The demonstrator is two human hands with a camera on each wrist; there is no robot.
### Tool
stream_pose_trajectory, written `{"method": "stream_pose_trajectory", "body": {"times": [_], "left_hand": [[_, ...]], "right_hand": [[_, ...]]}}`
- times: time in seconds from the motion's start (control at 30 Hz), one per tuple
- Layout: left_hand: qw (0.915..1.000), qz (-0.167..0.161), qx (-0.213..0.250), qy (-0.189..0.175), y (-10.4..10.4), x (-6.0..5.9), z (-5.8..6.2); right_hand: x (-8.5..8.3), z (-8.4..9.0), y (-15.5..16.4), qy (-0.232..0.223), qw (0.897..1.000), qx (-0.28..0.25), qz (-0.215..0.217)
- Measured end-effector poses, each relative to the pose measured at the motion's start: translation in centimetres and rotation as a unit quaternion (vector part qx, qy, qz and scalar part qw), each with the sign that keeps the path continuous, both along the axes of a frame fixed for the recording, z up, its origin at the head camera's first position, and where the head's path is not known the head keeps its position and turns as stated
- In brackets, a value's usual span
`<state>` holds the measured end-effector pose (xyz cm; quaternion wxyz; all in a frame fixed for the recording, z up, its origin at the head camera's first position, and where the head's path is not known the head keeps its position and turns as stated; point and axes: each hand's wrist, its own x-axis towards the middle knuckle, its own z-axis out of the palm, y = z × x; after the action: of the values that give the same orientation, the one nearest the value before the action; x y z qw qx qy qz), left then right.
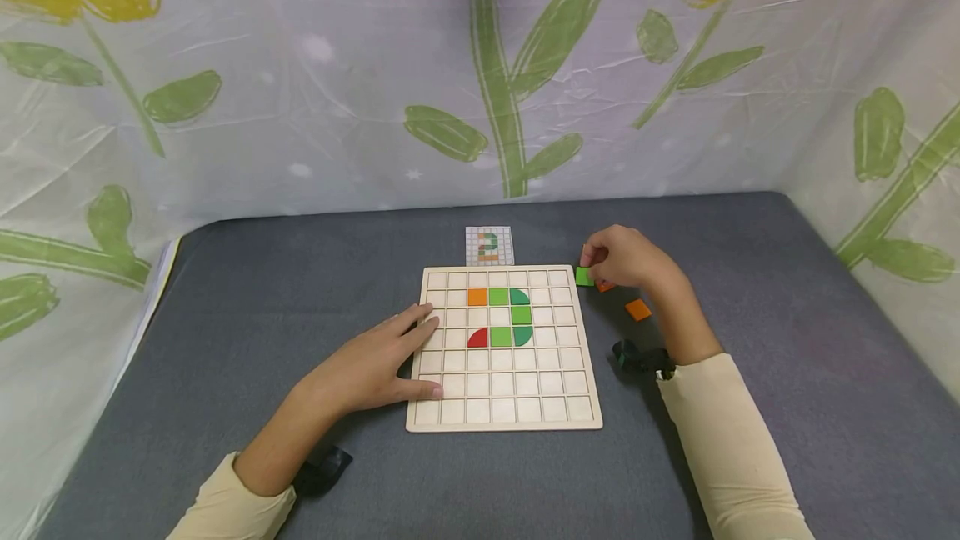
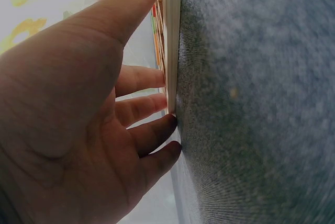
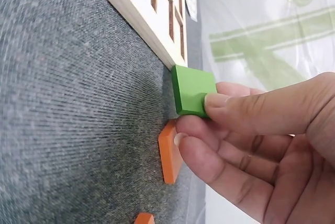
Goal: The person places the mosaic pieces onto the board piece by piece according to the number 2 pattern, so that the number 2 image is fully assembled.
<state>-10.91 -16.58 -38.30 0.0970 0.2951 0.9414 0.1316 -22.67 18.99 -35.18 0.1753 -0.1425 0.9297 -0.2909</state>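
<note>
My right hand (image 1: pixel 628 257) pinches a green square tile (image 3: pixel 192 89) between thumb and fingers, at the right edge of the wooden grid board (image 1: pixel 517 411), near its far corner. Just below those fingers lies an orange tile (image 3: pixel 168 153), partly covered by the hand in the head view. My left hand (image 1: pixel 363 369) rests on the board's left side with fingers spread, thumb and some fingertips on top; the left wrist view shows other fingertips at its edge. Set in the grid are an orange square (image 1: pixel 477 297), several green squares, dark green quarter-rounds (image 1: pixel 519 297) and a red quarter-round (image 1: pixel 477 338).
Another orange tile (image 1: pixel 638 310) lies on the grey cloth (image 1: pixel 225 340) by the right wrist. A small card (image 1: pixel 489 246) printed with a coloured grid figure lies beyond the board's far edge. Behind the table hangs a flower-patterned curtain (image 1: pixel 337 90).
</note>
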Motion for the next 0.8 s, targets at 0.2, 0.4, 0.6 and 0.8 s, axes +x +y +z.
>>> {"method": "stream_pose_trajectory", "body": {"times": [0.2,0.4,0.6,0.8], "left_hand": [[1.0000,0.001,0.000,0.002,0.0,0.0,-0.1],[1.0000,-0.004,0.002,0.008,0.0,0.0,0.0],[1.0000,-0.001,-0.005,0.002,0.0,0.0,0.0],[1.0000,-0.001,-0.003,0.006,0.1,0.0,-0.1]], "right_hand": [[0.1,0.3,-0.1,-0.020,1.000,-0.013,-0.016],[0.3,0.6,-0.7,-0.039,0.998,-0.042,0.000],[0.5,0.7,-1.4,-0.059,0.995,-0.075,0.032],[0.6,0.5,-2.2,-0.093,0.986,-0.120,0.067]]}}
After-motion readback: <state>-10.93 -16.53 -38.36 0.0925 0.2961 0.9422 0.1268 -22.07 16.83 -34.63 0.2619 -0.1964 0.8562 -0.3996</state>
